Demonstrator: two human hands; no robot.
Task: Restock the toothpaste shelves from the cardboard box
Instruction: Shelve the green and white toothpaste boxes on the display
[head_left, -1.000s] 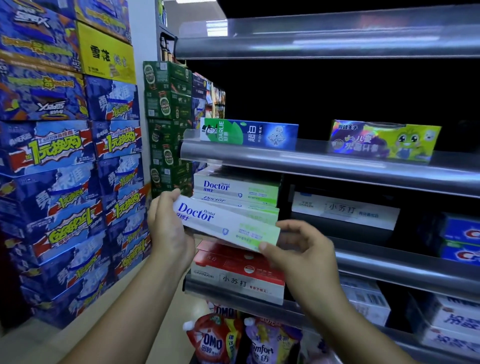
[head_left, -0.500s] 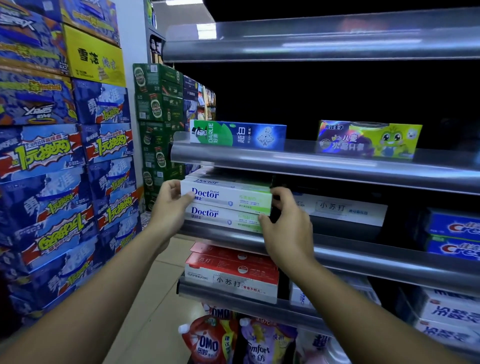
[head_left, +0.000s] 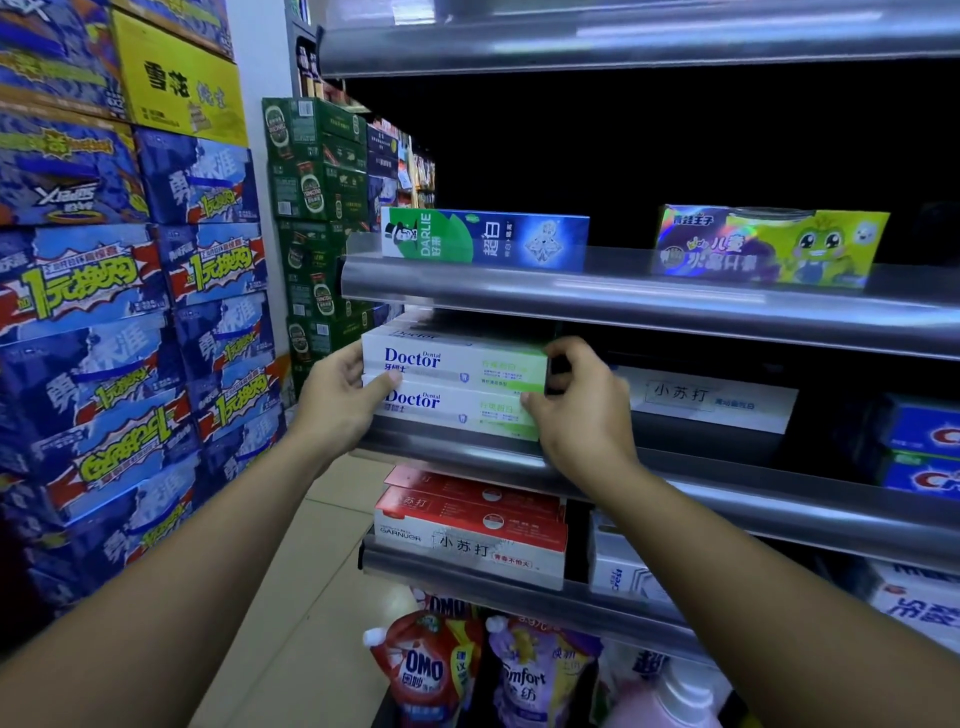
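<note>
Two white and green Doctor toothpaste boxes lie stacked at the left end of the middle shelf (head_left: 675, 467). My left hand (head_left: 337, 400) grips the left end of the upper Doctor box (head_left: 452, 361), thumb across its front. My right hand (head_left: 582, 410) holds the right end of the same box with curled fingers. The lower Doctor box (head_left: 452, 408) sits under it on the shelf. The cardboard box is out of view.
A Darlie box (head_left: 483, 239) and a green children's toothpaste box (head_left: 769, 244) stand on the shelf above. Red Garnier boxes (head_left: 467, 525) fill the shelf below, detergent pouches (head_left: 431, 665) hang lowest. Stacked beer cartons (head_left: 130, 312) wall the aisle's left side.
A second ago both hands held the Doctor box tilted in front of the shelf. Since then they carried it up and set it on the stack, still gripping its ends.
</note>
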